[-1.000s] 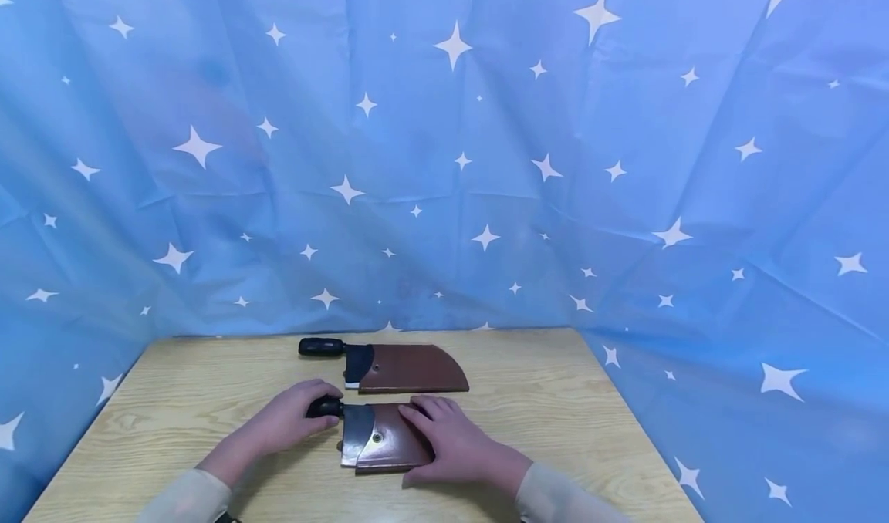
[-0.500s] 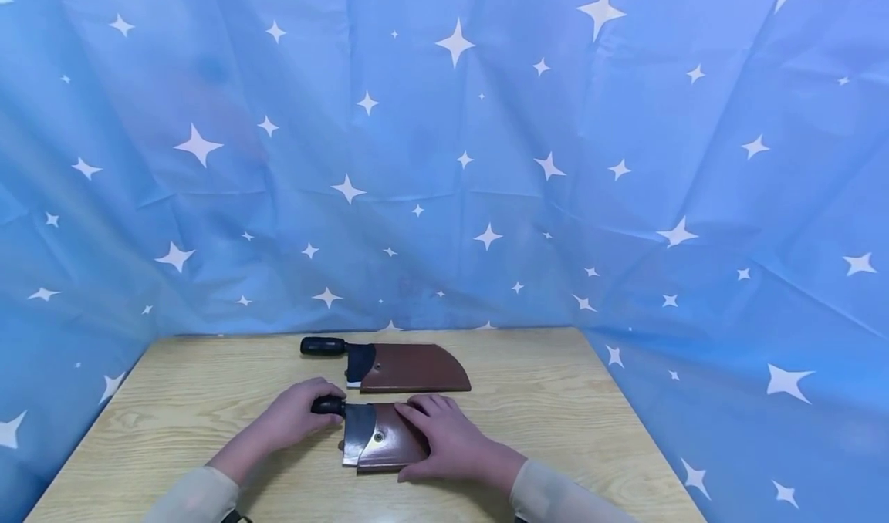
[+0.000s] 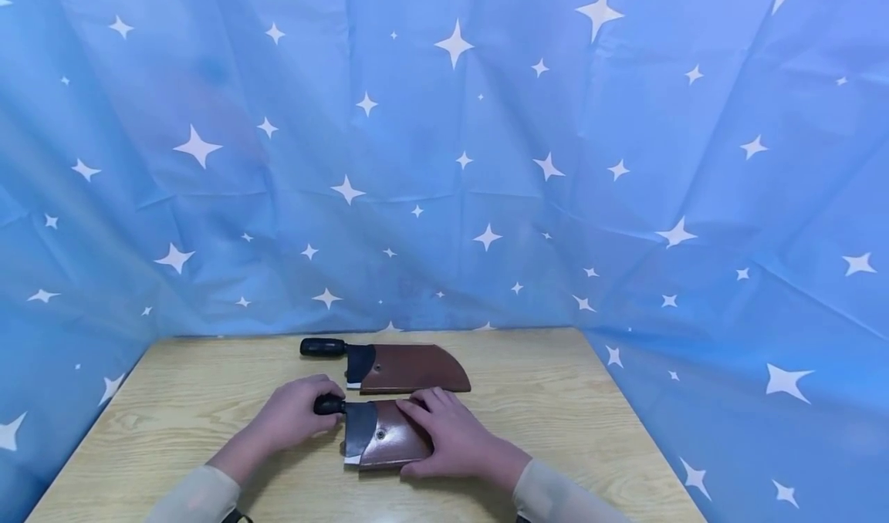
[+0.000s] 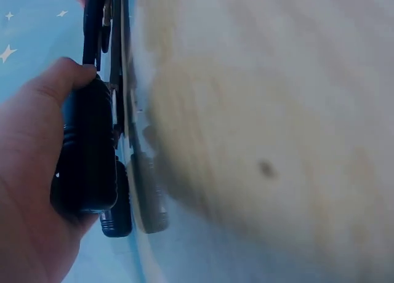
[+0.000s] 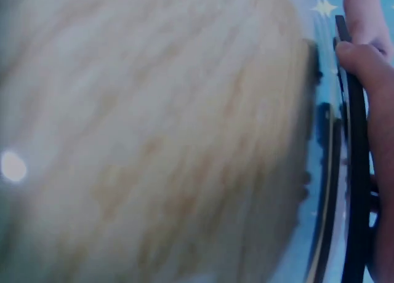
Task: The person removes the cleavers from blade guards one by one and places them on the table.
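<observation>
Two cleavers in brown leather sheaths lie one behind the other, handles to the left. My left hand [image 3: 299, 413] grips the black handle [image 3: 329, 405] of the near cleaver; the left wrist view shows the thumb along this handle [image 4: 92, 154]. Across the near sheath [image 3: 392, 434] spreads my right hand [image 3: 458, 440], fingers over the far edge and thumb at the near one. A dark strap with a snap covers the sheath's mouth, and a strip of blade shows below it. The sheath's right end is hidden by the hand.
Just behind lies the second sheathed cleaver [image 3: 417, 367], untouched, its black handle [image 3: 322, 347] pointing left. Both are on a wood-grain table [image 3: 576, 430]. A blue curtain [image 3: 417, 160] with white stars hangs behind the table and at its sides.
Held by both hands, the near cleaver and its sheath have risen and tilted a little, and the glare on the leather has dulled. The far cleaver stays where it was.
</observation>
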The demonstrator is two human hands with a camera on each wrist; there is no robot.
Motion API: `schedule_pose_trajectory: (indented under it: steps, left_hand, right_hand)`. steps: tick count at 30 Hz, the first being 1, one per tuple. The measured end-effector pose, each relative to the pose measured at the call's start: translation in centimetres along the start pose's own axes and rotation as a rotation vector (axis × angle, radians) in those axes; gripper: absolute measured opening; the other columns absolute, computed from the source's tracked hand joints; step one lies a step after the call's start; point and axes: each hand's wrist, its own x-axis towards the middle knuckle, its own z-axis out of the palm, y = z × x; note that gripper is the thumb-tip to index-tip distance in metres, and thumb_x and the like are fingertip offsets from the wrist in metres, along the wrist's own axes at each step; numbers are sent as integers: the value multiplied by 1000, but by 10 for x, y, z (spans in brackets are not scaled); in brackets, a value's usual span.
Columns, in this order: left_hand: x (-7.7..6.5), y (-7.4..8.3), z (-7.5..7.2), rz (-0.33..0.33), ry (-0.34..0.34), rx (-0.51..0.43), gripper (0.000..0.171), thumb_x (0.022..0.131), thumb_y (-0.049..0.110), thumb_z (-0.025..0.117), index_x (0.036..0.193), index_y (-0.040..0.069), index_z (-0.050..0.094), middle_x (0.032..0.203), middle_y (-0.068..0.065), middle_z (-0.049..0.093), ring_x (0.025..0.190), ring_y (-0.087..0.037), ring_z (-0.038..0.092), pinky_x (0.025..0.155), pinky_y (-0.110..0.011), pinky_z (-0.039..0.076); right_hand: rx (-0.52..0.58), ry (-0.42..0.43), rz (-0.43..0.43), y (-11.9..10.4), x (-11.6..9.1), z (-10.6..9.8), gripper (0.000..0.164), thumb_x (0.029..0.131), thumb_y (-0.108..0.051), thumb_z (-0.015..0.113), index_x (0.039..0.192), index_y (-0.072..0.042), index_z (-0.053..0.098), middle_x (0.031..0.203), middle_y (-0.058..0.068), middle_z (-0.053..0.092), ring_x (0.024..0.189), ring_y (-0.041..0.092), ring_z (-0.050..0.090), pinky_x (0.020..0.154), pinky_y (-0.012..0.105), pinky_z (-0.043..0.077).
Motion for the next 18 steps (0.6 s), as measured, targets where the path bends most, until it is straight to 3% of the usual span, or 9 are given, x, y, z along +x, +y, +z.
schedule_pose_trajectory:
  steps: [9, 18]
  left_hand:
    - [4, 2, -6, 95, 75, 71, 28, 83, 32, 93, 106, 33, 77, 103, 23, 68, 93, -9, 69, 83, -42, 59]
    - [7, 5, -15, 144, 120, 107, 30, 80, 33, 91, 105, 35, 76, 99, 24, 68, 87, -5, 64, 77, -37, 56]
  right_hand:
    - [-38, 63, -47, 2, -2, -15, 109, 88, -84, 73, 172, -23, 42, 158, 2, 50, 143, 21, 48, 124, 50, 39]
    - [-31, 60, -45, -1, -3, -32, 109, 88, -83, 72, 173, -23, 40, 157, 4, 51, 143, 21, 48, 125, 50, 38]
